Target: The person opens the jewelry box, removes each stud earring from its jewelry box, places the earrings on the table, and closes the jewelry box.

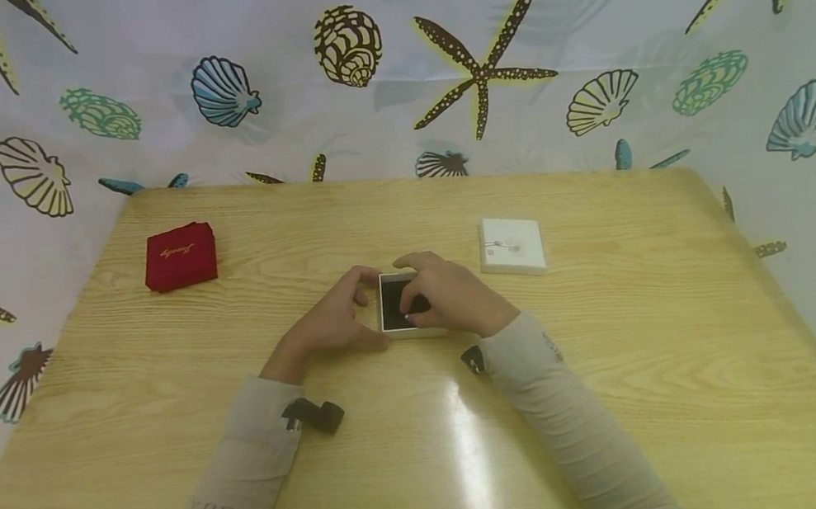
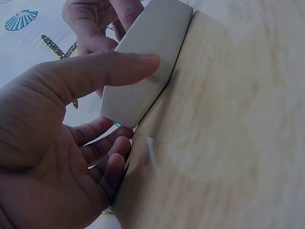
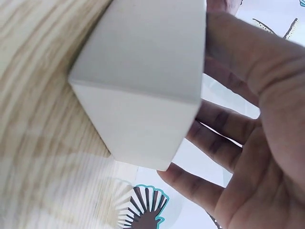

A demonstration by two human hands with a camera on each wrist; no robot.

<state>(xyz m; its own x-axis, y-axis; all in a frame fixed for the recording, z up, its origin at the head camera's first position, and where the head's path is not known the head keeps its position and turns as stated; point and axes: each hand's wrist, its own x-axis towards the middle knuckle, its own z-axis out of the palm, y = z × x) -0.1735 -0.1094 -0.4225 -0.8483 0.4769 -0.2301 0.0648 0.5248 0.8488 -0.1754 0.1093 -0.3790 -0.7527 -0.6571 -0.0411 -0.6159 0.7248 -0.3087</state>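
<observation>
A small white box (image 1: 409, 334) with a black insert (image 1: 392, 304) sits lidless on the table in front of me. My left hand (image 1: 336, 318) grips its left side, thumb at the near wall and fingers at the far corner. In the left wrist view that thumb lies along the white wall (image 2: 143, 98). From the right, my right hand (image 1: 453, 293) reaches over the box, thumb and index finger pinching a small shiny thing (image 1: 408, 316) at the insert; its kind cannot be told. Its other fingers spread past the box edge in the right wrist view.
A square white lid (image 1: 515, 243) with a small print lies to the right, beyond the right hand. At the far left stands a red box (image 1: 180, 258) with gold lettering. A shell-and-starfish curtain (image 1: 404, 72) hangs behind the wooden table (image 1: 371, 474).
</observation>
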